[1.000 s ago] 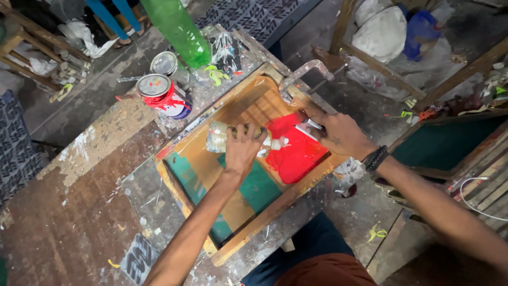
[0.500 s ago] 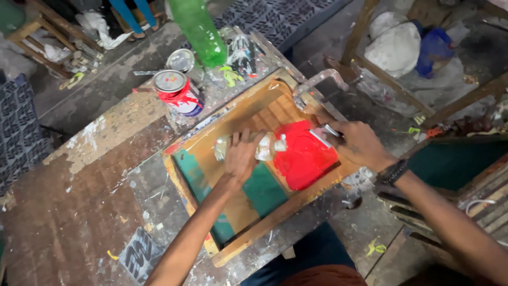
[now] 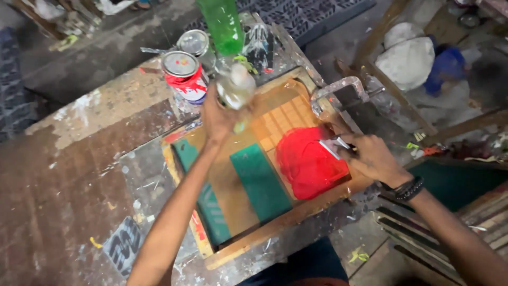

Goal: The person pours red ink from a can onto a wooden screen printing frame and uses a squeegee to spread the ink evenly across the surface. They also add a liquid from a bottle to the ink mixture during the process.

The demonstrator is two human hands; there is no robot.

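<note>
The tabletop (image 3: 69,175) is a worn, paint-spattered slab, brown at the far left and grey nearer the middle. At its back edge stands a tin (image 3: 185,77) with a red-and-white label and a closed lid; a second tin (image 3: 194,42), silver, sits just behind it, and a green bottle (image 3: 222,24) rises beside them, cut off by the top edge of the view.

The left hand (image 3: 217,114) is raised above the tabletop, its fingers clamped round a small clear bottle (image 3: 235,87) held up in front of the tins. The bottle is blurred, so its cap cannot be made out.

Below the hand lies a wooden frame (image 3: 275,222) with an orange screen (image 3: 280,119) stretched across it. Two dark green strips lie on the screen, one near the left rail (image 3: 203,196) and a wider one in the middle (image 3: 259,182). To their right spreads a patch of red ink (image 3: 309,164).

The right hand (image 3: 370,156) rests at the right edge of the red ink, a dark band on its wrist. Its fingers are closed on a small flat scraper (image 3: 333,148), whose pale blade touches the ink. Just behind this hand a metal clamp (image 3: 341,90) arches over the frame's far corner. Beyond the tabletop, at the far right, a white sack (image 3: 405,58) lies on the floor.
</note>
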